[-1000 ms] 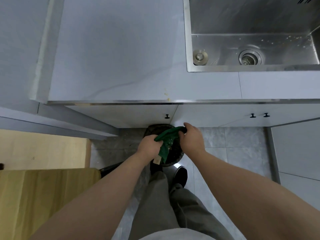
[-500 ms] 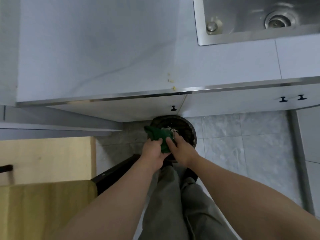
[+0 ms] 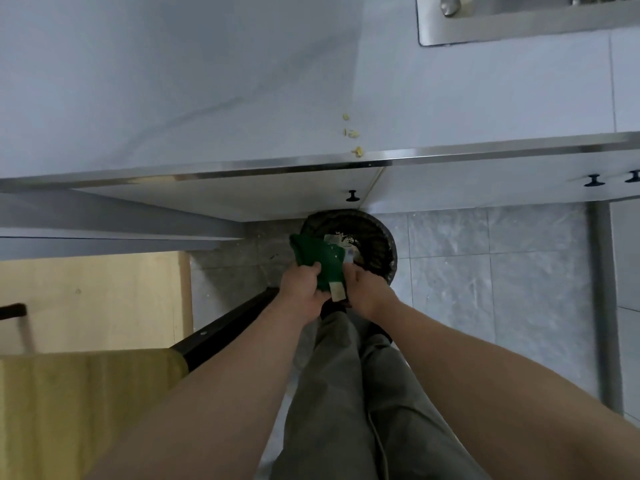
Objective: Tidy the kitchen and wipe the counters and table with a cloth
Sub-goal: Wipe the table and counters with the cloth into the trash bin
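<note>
A green cloth (image 3: pixel 318 259) with a pale tag is bunched between both hands, low over the near rim of a round black waste bin (image 3: pixel 372 237) on the floor. My left hand (image 3: pixel 303 292) grips the cloth's left side. My right hand (image 3: pixel 365 291) grips its right side. Pale scraps lie inside the bin. A few yellow crumbs (image 3: pixel 353 133) sit on the pale grey counter (image 3: pixel 207 98) near its steel front edge.
A steel sink (image 3: pixel 519 22) is set into the counter at top right. White cabinet doors with black knobs (image 3: pixel 352 195) run below the counter. A wooden table (image 3: pixel 86 403) and a black bar (image 3: pixel 225 327) stand at the left. Grey floor tiles (image 3: pixel 502 271) spread to the right.
The cloth was stretched out between my hands; now both hands have drawn together and bunched it over the bin. My view has tilted down, so the sink has slid to the top edge.
</note>
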Demonstrator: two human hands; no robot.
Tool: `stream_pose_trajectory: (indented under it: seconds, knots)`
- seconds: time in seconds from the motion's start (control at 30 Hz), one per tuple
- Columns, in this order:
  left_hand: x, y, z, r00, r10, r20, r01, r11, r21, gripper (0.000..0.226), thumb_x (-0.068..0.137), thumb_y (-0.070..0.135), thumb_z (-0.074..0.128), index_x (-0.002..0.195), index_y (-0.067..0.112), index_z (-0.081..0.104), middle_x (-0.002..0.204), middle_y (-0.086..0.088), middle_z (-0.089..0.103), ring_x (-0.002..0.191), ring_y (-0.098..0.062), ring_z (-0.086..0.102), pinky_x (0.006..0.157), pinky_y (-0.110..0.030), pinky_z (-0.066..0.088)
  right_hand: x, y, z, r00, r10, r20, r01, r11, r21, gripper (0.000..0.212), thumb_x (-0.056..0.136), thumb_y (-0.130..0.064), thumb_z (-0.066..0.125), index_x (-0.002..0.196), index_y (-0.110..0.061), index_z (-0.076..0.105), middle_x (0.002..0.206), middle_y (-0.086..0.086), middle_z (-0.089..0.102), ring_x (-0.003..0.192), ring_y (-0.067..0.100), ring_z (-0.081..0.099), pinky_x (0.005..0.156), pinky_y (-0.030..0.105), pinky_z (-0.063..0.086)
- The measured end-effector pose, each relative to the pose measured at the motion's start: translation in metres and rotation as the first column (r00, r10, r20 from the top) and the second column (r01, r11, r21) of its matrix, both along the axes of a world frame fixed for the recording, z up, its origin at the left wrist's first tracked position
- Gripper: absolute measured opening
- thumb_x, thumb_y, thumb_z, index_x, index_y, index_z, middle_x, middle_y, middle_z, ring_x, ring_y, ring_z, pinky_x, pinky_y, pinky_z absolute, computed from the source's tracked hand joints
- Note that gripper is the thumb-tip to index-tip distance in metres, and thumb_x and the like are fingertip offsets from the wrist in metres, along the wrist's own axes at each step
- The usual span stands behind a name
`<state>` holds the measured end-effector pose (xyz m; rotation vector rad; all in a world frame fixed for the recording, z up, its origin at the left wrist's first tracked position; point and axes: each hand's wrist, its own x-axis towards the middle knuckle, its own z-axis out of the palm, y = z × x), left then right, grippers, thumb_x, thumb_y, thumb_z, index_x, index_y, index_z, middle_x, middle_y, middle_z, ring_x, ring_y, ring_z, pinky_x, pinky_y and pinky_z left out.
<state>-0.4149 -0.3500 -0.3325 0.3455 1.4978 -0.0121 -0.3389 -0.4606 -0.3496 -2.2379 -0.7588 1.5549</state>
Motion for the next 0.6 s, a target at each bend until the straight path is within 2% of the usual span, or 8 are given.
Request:
stream_pose_trajectory:
  seconds: [0.07,0.13,0.2,0.27,0.3,0.4,0.5,0.6]
  knots:
    - [-0.001,0.0,0.001,1.0,-0.006,0.003,0.006,1.0,0.005,0.038,0.104,0.004,0.042,0.141,0.008,0.047,0.121,-0.019,0.061,0.095,-0.034,0.062,0.068,-0.044,0.054,0.001,0.002,0.002,0.995,-0.093,0.045,0.091,0.995,0.046,0.042,0.107,-0.035,0.027,0.141,-0.016,0.041,0.138,0.014,0.054,0.121,0.033,0.055,0.099,0.041,0.047]
    - [-0.002,0.001,0.004,1.0,-0.019,0.012,0.019,1.0,0.007,0.034,0.104,0.005,0.041,0.136,0.007,0.05,0.115,-0.017,0.063,0.095,-0.031,0.063,0.066,-0.043,0.055,-0.002,0.01,0.009,0.997,-0.074,-0.022,0.077,0.984,0.159,0.049,0.106,-0.046,0.026,0.152,-0.03,0.032,0.151,0.002,0.045,0.134,0.021,0.046,0.11,0.038,0.04]
    - [-0.001,0.001,0.006,0.999,-0.035,0.005,0.035,0.999,0.005,0.033,0.104,0.004,0.041,0.135,0.006,0.051,0.117,-0.019,0.063,0.098,-0.033,0.063,0.065,-0.043,0.056,-0.001,0.014,0.007,0.996,-0.032,-0.084,0.04,0.995,0.096,0.051,0.106,-0.048,0.023,0.152,-0.028,0.034,0.154,0.002,0.042,0.141,0.021,0.039,0.115,0.036,0.033]
    - [-0.001,0.0,0.008,0.999,-0.047,-0.003,0.047,0.999,-0.001,0.038,0.103,0.003,0.043,0.14,0.008,0.048,0.126,-0.022,0.061,0.104,-0.037,0.063,0.062,-0.043,0.058,0.005,0.018,0.002,0.993,-0.113,-0.035,0.112,0.993,-0.026,0.05,0.107,-0.044,0.022,0.138,-0.014,0.048,0.136,0.014,0.056,0.128,0.033,0.052,0.105,0.041,0.042]
    - [-0.002,0.0,0.01,0.999,-0.046,0.003,0.046,0.999,0.001,0.039,0.102,0.003,0.043,0.141,0.009,0.047,0.128,-0.022,0.06,0.105,-0.038,0.063,0.061,-0.043,0.059,0.007,0.021,0.003,0.993,-0.122,-0.003,0.122,0.993,-0.002,0.048,0.107,-0.042,0.024,0.135,-0.011,0.048,0.135,0.015,0.055,0.126,0.034,0.052,0.103,0.044,0.044]
    - [-0.002,0.002,0.017,0.996,-0.068,0.058,0.068,0.998,0.0,0.039,0.103,0.001,0.041,0.14,0.01,0.049,0.128,-0.021,0.061,0.105,-0.035,0.064,0.062,-0.042,0.06,0.006,0.027,0.006,0.996,-0.033,-0.082,0.04,0.995,0.087,0.051,0.107,-0.042,0.027,0.153,-0.021,0.032,0.157,0.005,0.036,0.142,0.025,0.037,0.116,0.039,0.033]
    - [-0.008,0.002,0.016,0.997,-0.052,0.065,0.053,0.998,-0.015,0.041,0.102,-0.002,0.04,0.141,0.01,0.047,0.128,-0.022,0.06,0.104,-0.038,0.063,0.07,-0.048,0.058,0.011,0.03,-0.002,0.997,-0.075,-0.029,0.073,0.996,-0.06,0.045,0.108,-0.031,0.024,0.148,-0.011,0.035,0.148,0.018,0.044,0.135,0.035,0.044,0.11,0.043,0.039]
    - [-0.011,0.004,0.018,0.994,-0.045,0.096,0.046,0.999,-0.01,0.04,0.103,-0.001,0.038,0.139,0.013,0.05,0.123,-0.02,0.063,0.101,-0.035,0.065,0.068,-0.044,0.059,0.008,0.037,0.002,0.987,-0.145,-0.067,0.149,0.988,0.046,0.053,0.106,-0.049,0.024,0.15,-0.023,0.035,0.149,0.007,0.046,0.135,0.025,0.046,0.109,0.037,0.039]
